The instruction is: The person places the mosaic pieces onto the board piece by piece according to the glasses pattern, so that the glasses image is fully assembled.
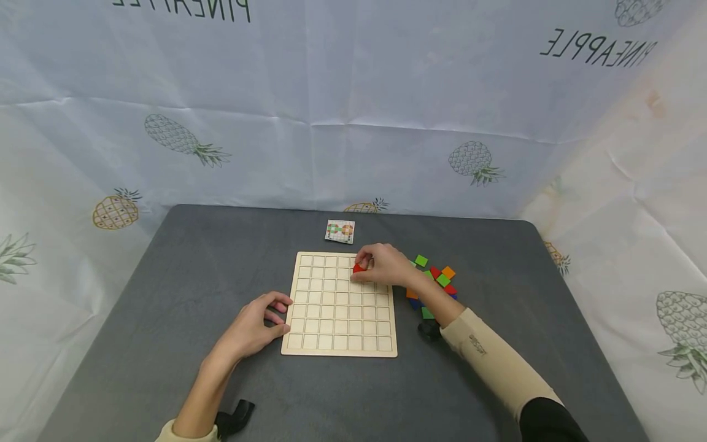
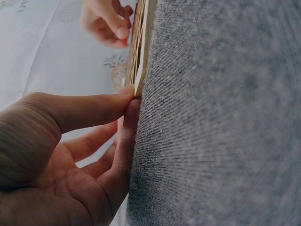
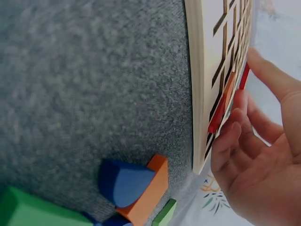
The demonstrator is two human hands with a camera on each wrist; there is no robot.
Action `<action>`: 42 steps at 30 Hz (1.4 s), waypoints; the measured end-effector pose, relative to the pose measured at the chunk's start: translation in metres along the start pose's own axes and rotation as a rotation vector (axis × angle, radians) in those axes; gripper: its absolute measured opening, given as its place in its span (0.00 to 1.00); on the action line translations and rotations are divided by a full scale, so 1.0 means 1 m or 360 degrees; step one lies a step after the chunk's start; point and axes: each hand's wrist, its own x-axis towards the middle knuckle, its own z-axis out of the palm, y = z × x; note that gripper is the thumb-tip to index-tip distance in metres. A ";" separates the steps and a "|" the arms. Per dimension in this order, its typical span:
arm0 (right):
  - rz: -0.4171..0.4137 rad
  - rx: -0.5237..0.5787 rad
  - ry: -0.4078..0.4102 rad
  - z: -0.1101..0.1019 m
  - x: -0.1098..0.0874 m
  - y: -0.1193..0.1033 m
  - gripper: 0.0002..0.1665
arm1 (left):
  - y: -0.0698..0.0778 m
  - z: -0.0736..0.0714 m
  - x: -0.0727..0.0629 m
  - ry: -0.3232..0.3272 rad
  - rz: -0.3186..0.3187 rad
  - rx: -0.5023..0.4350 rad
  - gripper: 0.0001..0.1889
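The right hand (image 1: pixel 386 264) has 1 red block (image 1: pixel 358 269) pinched in its grip over the board's (image 1: pixel 331 311) far end, just right of middle; the relaxed left hand (image 1: pixel 251 325) touches its left edge.

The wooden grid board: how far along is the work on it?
Barely begun, it seems. Done: at least one reddish piece lies on the board near its edge. In hand: the right hand pinches a red piece over it. Left: most visible squares are bare, and coloured blocks lie beside the board; how many are needed isn't clear.
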 end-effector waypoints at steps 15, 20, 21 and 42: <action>-0.0055 0.0020 -0.0065 -0.007 0.003 0.002 0.11 | 0.000 0.001 0.001 0.0012 0.0004 0.0003 0.23; -0.0088 0.0099 -0.0110 -0.007 0.002 0.005 0.06 | -0.003 0.001 0.001 0.0014 0.0007 0.0010 0.24; -0.0088 0.0110 -0.0112 -0.008 0.001 0.006 0.06 | -0.003 0.001 0.000 0.0013 0.0006 0.0008 0.24; -0.0060 0.0267 -0.0050 -0.036 -0.034 0.040 0.10 | -0.002 0.000 -0.002 -0.0005 0.0019 -0.0011 0.24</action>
